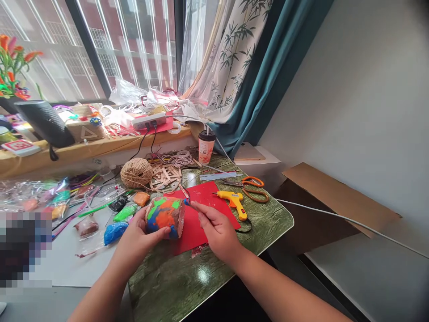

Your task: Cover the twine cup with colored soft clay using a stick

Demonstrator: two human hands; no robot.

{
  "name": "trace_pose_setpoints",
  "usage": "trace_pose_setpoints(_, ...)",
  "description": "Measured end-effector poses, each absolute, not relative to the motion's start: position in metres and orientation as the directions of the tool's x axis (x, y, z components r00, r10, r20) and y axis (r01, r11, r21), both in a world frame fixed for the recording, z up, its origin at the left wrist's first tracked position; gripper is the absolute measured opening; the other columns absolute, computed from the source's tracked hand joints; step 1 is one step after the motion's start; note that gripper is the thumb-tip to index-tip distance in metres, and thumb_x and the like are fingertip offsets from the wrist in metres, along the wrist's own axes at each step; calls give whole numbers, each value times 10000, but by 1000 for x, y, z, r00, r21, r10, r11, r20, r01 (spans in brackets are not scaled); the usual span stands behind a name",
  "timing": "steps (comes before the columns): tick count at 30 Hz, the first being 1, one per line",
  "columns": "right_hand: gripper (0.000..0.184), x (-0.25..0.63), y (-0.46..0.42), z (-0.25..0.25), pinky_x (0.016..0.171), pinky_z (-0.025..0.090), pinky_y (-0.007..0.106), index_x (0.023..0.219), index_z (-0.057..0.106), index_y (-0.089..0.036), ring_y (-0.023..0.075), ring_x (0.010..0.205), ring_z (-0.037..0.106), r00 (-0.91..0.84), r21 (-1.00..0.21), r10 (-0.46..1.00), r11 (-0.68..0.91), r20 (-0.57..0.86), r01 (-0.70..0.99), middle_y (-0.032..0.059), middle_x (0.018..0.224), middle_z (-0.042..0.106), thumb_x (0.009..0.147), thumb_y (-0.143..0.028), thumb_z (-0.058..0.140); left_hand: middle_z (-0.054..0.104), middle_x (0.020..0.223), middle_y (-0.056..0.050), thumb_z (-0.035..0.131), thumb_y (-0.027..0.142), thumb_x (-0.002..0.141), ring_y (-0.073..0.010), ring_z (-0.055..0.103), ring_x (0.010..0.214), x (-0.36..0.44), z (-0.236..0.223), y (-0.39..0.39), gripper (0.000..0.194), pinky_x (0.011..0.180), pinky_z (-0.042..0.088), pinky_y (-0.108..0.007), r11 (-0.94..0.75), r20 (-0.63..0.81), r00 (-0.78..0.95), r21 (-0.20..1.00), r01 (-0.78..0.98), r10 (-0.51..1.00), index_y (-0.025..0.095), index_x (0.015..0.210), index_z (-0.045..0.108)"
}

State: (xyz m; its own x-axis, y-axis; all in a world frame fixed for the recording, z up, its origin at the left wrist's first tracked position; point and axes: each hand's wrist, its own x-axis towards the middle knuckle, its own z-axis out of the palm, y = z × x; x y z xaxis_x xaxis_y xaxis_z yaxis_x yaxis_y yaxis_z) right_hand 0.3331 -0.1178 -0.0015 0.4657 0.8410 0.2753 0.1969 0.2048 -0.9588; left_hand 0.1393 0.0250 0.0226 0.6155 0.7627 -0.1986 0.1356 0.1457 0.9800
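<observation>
Cylinder (pixel 165 217) lies sideways inside the left hand (pixel 141 235), thumb and fingers curled around it.

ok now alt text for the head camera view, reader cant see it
Left hand holds a clay-covered cup; right hand pinches blue clay at its rim. Behind lie red paper, a yellow glue gun, scissors and twine.

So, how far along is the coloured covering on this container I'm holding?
Partway, I'd say. Orange, blue and green patches already cover much of the container's visible side. In hand: the left hand steadies it, and the right has a small blue piece by the rim. Probably left: the brown areas still uncoloured near that rim. The underside is hidden, so I can't judge it.
</observation>
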Motion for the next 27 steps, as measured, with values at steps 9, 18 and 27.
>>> trace_pose_setpoints(9, 337, 318, -123, -1, 737, 567, 344, 1359, 755, -190, 217, 808, 652, 257, -748, 811, 297, 526, 593, 67, 892, 661, 1116, -242, 528, 812, 1267, -149, 1011, 546, 578, -375, 782, 1171, 144, 25, 20, 935, 964, 643, -472, 163, -214, 526, 976, 143, 823, 196, 1333, 584)
trace_pose_setpoints(18, 263, 316, -122, 4, 752, 579, 363, 1208, 800, -229, 231, 818, 697, 311, -774, 807, 258, 502, 579, 83, 914, 745, 1061, -196, 585, 721, 1452, -185, 988, 463, 663, -378, 718, 1315, 138, 14, 24, 931, 1065, 604, -487, 69, -141, 611, 988, 139, 779, 207, 1435, 534)
trace_pose_setpoints(27, 245, 318, -119, 4, 711, 569, 330, 1135, 831, -210, 210, 754, 691, 316, -801, 819, 259, 478, 539, 64, 843, 750, 1016, -197, 617, 740, 1405, -194, 926, 604, 704, -404, 731, 1267, 140, 28, 18, 918, 1044, 599, -525, 80, -189, 582, 975, 208, 790, 189, 1417, 522)
